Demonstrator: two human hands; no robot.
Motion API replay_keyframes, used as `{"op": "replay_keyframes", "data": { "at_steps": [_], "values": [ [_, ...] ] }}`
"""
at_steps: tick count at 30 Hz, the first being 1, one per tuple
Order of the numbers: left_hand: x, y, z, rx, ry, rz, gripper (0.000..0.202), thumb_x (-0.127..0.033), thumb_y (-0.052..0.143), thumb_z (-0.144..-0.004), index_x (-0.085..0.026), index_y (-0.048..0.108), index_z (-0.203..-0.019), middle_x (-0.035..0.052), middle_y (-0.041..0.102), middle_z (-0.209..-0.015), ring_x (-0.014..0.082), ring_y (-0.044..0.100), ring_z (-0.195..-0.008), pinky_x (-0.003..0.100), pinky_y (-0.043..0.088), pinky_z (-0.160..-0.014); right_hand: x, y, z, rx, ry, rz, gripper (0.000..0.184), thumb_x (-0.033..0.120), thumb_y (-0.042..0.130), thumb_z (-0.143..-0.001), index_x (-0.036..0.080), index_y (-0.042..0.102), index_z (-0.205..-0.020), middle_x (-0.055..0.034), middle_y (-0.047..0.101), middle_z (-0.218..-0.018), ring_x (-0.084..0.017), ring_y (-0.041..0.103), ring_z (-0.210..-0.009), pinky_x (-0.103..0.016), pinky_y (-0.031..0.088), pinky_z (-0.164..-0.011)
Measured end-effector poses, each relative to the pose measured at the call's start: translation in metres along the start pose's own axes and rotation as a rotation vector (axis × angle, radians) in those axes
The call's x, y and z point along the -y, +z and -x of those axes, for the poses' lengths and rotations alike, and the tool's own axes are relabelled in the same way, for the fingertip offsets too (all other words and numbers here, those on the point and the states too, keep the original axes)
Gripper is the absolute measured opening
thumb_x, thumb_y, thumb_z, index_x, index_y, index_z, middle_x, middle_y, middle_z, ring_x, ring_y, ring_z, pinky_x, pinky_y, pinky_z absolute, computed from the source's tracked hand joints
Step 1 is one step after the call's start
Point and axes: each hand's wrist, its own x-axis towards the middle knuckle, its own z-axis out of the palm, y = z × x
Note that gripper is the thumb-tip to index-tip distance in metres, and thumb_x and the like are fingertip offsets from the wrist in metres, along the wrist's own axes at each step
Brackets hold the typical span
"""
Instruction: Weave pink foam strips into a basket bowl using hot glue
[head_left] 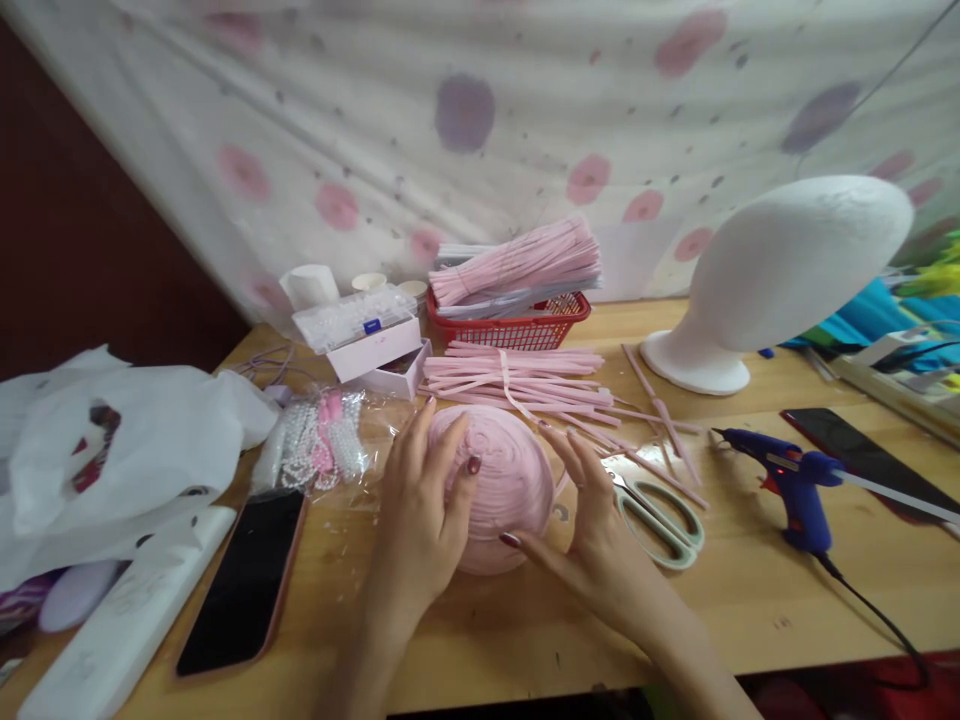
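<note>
Pink coiled dome (pixel 501 475) is sitting on the wooden table (pixel 750 600) just in front of you. Your left hand (pixel 420 510) is cupping its side, fingers spread, while your right hand (pixel 592 530) is touching the opposite side, fingers loosely fanned, beside the scissors (pixel 664 515).

light: bright, soft, even | shadows: faint | focus: mildly soft | edges: wide-angle stretch, corners blurred

Table (pixel 525 620): pink coil (pixel 504 468), scissors (pixel 661 517), glue gun (pixel 789 482)
</note>
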Motion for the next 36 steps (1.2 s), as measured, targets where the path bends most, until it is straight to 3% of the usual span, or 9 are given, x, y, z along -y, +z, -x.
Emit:
{"op": "replay_keyframes", "data": {
  "at_steps": [4,11,16,28,36],
  "values": [
    [0.001,0.002,-0.012,-0.024,0.0,-0.02,0.043,-0.043,0.035,-0.105,-0.02,0.062,-0.13,0.0151,0.05,-0.152,0.0301,0.044,-0.142,0.06,0.036,-0.117,-0.004,0.014,0.003,-0.014,-0.037,0.026,0.098,0.038,0.067,-0.094,0.022,-0.002,-0.162,-0.0266,0.043,-0.153,-0.04,0.045,-0.143,-0.07,0.038,-0.111],
    [0.013,-0.011,-0.024,0.067,0.071,0.032,0.04,-0.043,0.033,-0.106,-0.021,0.06,-0.127,0.0118,0.066,-0.135,0.0253,0.058,-0.13,0.055,0.043,-0.113,-0.008,0.018,0.005,-0.075,-0.075,0.02,0.102,0.034,0.072,-0.089,0.021,0.002,-0.163,-0.0255,0.05,-0.149,-0.039,0.054,-0.135,-0.063,0.047,-0.107],
    [0.025,-0.029,-0.037,0.248,0.249,-0.07,0.033,-0.035,0.04,-0.104,-0.022,0.061,-0.127,0.0103,0.065,-0.137,0.0238,0.059,-0.131,0.049,0.047,-0.113,-0.01,0.024,0.007,-0.118,-0.057,-0.034,0.091,0.031,0.066,-0.092,0.021,0.009,-0.163,-0.0232,0.051,-0.149,-0.038,0.052,-0.137,-0.066,0.043,-0.11],
    [0.041,-0.039,-0.051,0.36,0.359,-0.116,0.037,-0.045,0.041,-0.104,-0.025,0.057,-0.13,0.0089,0.066,-0.135,0.0238,0.059,-0.128,0.046,0.047,-0.109,-0.01,0.034,0.012,-0.113,-0.045,-0.146,0.087,0.025,0.064,-0.092,0.021,0.013,-0.162,-0.0207,0.044,-0.154,-0.035,0.044,-0.144,-0.057,0.054,-0.105],
    [0.045,-0.047,-0.065,0.441,0.467,-0.134,0.035,-0.044,0.045,-0.103,-0.025,0.053,-0.13,0.0115,0.063,-0.137,0.0248,0.06,-0.125,0.047,0.049,-0.105,-0.009,0.027,0.011,-0.053,-0.025,-0.118,0.079,0.027,0.058,-0.097,0.019,0.014,-0.162,-0.0187,0.044,-0.153,-0.031,0.039,-0.147,-0.049,0.053,-0.109]
  ]
}}
